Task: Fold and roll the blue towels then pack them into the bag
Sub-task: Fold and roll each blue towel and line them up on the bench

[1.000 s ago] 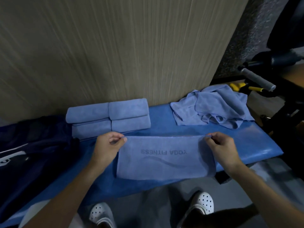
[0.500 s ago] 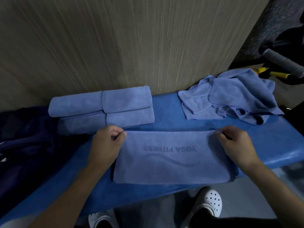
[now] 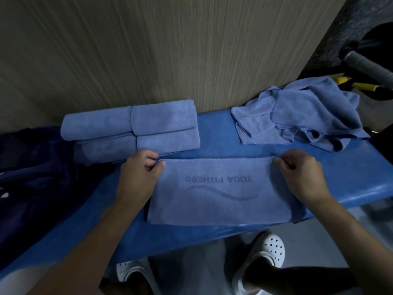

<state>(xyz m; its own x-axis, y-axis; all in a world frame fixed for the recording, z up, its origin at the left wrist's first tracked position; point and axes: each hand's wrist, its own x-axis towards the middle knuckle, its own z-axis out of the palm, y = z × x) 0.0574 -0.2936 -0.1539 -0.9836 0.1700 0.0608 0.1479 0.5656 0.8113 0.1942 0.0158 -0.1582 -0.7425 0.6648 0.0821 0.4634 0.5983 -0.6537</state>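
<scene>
Head view: left hand point(image 3: 137, 175), right hand point(image 3: 302, 177) fingers pinch folded towel point(image 3: 212, 201) corners; print reads "YOGA FITNESS".

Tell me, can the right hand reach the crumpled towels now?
Probably yes. The crumpled towels lie just beyond the right hand with bare bench between them, but it pinches a corner of the flat towel and must release first.

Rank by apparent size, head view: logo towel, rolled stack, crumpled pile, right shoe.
1. logo towel
2. rolled stack and crumpled pile: too alike to split
3. right shoe
</scene>
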